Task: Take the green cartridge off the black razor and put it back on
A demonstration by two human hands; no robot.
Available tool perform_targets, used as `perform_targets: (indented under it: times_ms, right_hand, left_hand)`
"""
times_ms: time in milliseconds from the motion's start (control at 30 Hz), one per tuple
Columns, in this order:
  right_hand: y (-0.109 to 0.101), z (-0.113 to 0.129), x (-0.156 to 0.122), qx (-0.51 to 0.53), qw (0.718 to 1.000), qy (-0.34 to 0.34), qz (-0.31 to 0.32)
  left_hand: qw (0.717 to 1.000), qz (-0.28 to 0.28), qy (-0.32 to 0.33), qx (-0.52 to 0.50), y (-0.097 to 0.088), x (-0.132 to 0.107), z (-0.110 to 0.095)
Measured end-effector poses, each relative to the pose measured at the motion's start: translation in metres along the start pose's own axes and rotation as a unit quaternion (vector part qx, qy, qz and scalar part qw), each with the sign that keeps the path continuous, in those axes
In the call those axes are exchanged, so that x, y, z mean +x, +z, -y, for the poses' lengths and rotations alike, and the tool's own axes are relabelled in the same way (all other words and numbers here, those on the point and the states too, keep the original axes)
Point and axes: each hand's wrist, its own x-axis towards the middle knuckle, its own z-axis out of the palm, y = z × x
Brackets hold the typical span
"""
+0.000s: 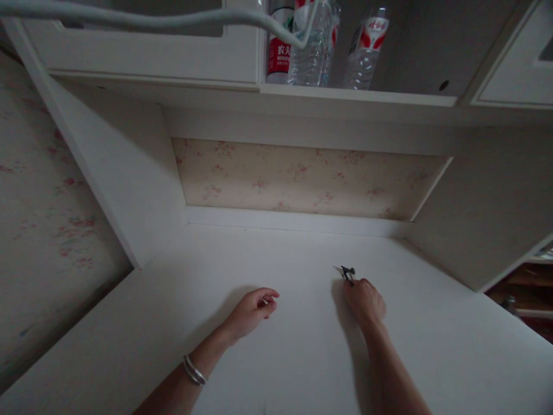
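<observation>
My right hand (366, 300) is closed on a small dark metal object (347, 273) with a thin pointed end and a short knob or arm to one side. The object juts out beyond my fingertips, just above the white desktop (298, 357), and its exact kind is too small to make out. My left hand (254, 310) is over the desktop to the left, fingers loosely curled and thumb apart from them, with nothing visible in it. A silver bangle (194, 370) circles the left wrist.
Above the desk runs a white cabinet with an open shelf (358, 98) holding several plastic bottles (367, 49). A pale curved tube (173, 20) crosses the top. Side panels (125, 167) stand left and right. Flowered wallpaper (285, 176) shows behind.
</observation>
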Motion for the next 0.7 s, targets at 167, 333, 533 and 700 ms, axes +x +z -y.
perform_targets:
  times_ms: [167, 333, 533, 700]
  right_hand:
    - [0.001, -0.008, 0.008, 0.006, 1.000, 0.016, -0.019]
    - [0.002, -0.010, 0.011, 0.017, 1.000, 0.012, -0.007]
    - [0.002, -0.008, 0.009, 0.025, 0.999, -0.016, 0.012]
    - [0.001, -0.008, 0.008, 0.029, 0.999, -0.007, 0.018]
  left_hand:
    - [1.000, 0.014, 0.011, 0.017, -0.002, 0.002, 0.006]
    - [0.999, 0.022, 0.012, 0.028, -0.001, 0.003, 0.007]
    - [0.999, 0.026, 0.015, 0.026, -0.001, 0.004, 0.010]
    - [0.999, 0.023, 0.013, 0.023, -0.001, 0.004, 0.012]
